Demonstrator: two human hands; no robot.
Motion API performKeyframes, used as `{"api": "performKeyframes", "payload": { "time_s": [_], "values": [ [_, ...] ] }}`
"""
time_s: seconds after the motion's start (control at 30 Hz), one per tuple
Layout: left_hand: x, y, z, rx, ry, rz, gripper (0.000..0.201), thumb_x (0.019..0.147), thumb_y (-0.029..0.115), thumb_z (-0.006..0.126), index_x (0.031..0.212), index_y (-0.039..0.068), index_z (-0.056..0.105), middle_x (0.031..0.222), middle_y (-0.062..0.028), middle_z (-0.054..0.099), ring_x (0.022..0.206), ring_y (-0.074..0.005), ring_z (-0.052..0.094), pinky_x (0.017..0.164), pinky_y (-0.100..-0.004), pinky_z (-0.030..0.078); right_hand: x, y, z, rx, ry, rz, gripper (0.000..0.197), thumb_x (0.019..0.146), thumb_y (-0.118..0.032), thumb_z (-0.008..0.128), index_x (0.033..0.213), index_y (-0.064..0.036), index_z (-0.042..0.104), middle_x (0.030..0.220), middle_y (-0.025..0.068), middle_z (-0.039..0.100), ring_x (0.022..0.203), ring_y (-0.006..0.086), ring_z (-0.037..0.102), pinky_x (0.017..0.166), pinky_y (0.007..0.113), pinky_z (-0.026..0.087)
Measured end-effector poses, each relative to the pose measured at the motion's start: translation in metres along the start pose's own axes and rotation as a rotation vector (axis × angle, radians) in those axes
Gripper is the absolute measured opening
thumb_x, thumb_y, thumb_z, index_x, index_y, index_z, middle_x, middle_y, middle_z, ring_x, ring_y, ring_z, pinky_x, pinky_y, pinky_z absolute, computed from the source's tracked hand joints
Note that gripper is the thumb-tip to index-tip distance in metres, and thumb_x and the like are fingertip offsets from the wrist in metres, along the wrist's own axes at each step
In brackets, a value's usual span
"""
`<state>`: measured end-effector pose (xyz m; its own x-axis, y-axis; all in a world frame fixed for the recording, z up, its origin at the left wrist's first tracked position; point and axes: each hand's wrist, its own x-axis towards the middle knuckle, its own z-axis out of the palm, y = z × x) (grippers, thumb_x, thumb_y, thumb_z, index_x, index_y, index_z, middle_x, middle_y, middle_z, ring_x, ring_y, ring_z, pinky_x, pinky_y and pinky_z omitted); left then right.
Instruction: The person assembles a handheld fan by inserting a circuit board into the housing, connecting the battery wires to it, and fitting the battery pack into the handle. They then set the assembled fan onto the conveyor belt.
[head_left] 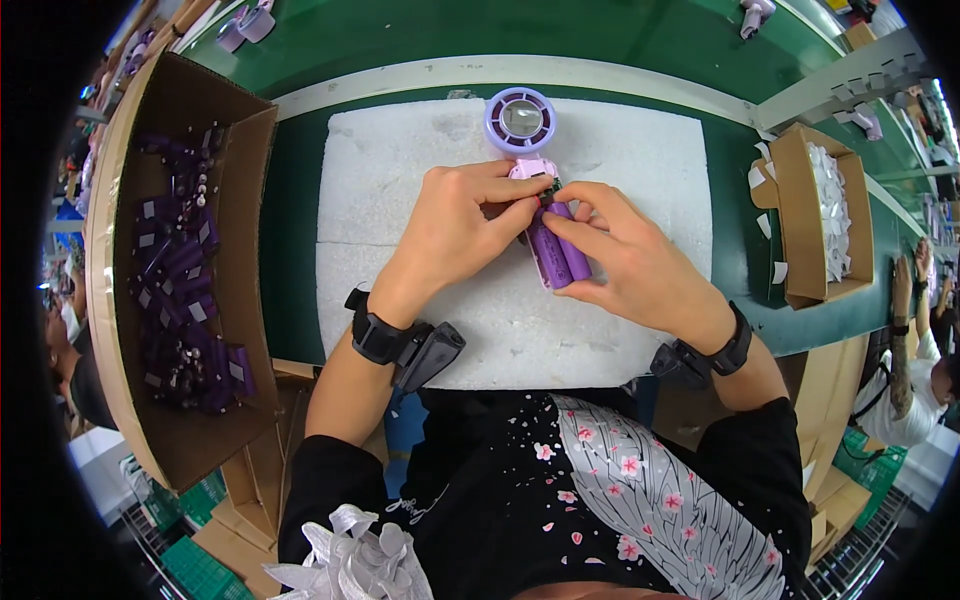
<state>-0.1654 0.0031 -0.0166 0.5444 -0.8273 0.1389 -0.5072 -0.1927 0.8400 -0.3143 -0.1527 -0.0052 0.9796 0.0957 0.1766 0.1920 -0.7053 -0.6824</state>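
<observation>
A small handheld fan lies on the white foam board, its round lilac head pointing away from me and its pink handle opened up. Two purple cylindrical battery cells lie side by side in the handle shell. A tiny green circuit board shows between my fingertips at the top of the cells. My left hand pinches at the handle's upper part by the board. My right hand is closed around the cells from the right, thumb below and fingers on top. Exactly what the left fingertips pinch is partly hidden.
The white foam board covers the green bench. A cardboard box of purple battery cells stands at left; a smaller box of white pieces stands at right. More fan parts lie beyond the pale rail. Other people are at both sides.
</observation>
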Motion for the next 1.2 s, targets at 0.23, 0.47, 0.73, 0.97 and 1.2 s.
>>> {"api": "performKeyframes", "payload": {
  "time_s": [0.23,0.47,0.73,0.97,1.2],
  "values": [
    [0.000,-0.002,0.005,-0.028,0.043,0.031,0.024,0.080,0.008,0.067,0.103,0.005,0.073,0.085,-0.0144,0.070,0.066,-0.0243,0.067,0.061,-0.0281,0.052,-0.003,0.002,0.008,-0.110,0.103,-0.009,0.054,0.062,-0.009,0.084,0.111,-0.0019,0.062,0.127,0.0134,0.050,0.102,0.0298,0.057,0.087,0.038,0.053],
    [-0.002,-0.007,0.000,-0.075,0.012,-0.093,0.025,0.080,0.006,0.067,0.105,0.002,0.072,0.096,-0.0158,0.072,0.070,-0.0167,0.070,0.065,-0.0246,0.053,0.006,0.009,0.012,-0.016,0.142,-0.084,0.045,0.062,-0.010,0.084,0.099,-0.0051,0.059,0.124,0.0131,0.050,0.102,0.0311,0.057,0.087,0.040,0.051],
    [-0.003,-0.013,-0.007,-0.142,-0.064,-0.156,0.037,0.077,0.004,0.073,0.113,0.002,0.070,0.102,-0.0127,0.073,0.075,-0.0113,0.068,0.070,-0.0246,0.054,0.019,0.015,0.015,0.149,0.044,0.099,0.056,0.062,-0.008,0.085,0.108,-0.0059,0.053,0.120,0.0138,0.043,0.102,0.0353,0.057,0.087,0.042,0.051],
    [-0.005,-0.013,-0.016,-0.248,-0.119,-0.267,0.050,0.071,0.004,0.081,0.119,0.002,0.067,0.094,-0.0068,0.072,0.076,-0.0081,0.064,0.072,-0.0231,0.052,0.030,0.013,0.017,0.198,-0.029,0.159,0.056,0.065,-0.010,0.083,0.111,-0.0046,0.052,0.123,0.0152,0.042,0.103,0.0364,0.057,0.087,0.042,0.051],
    [0.003,-0.020,-0.011,-0.211,-0.105,-0.327,0.051,0.071,0.001,0.081,0.120,0.001,0.067,0.089,-0.0037,0.070,0.075,-0.0067,0.061,0.071,-0.0220,0.052,0.017,0.031,0.011,0.214,0.043,-0.063,0.049,0.068,-0.011,0.081,0.108,-0.0024,0.055,0.126,0.0167,0.046,0.101,0.0345,0.058,0.087,0.039,0.050]
  ]
}}
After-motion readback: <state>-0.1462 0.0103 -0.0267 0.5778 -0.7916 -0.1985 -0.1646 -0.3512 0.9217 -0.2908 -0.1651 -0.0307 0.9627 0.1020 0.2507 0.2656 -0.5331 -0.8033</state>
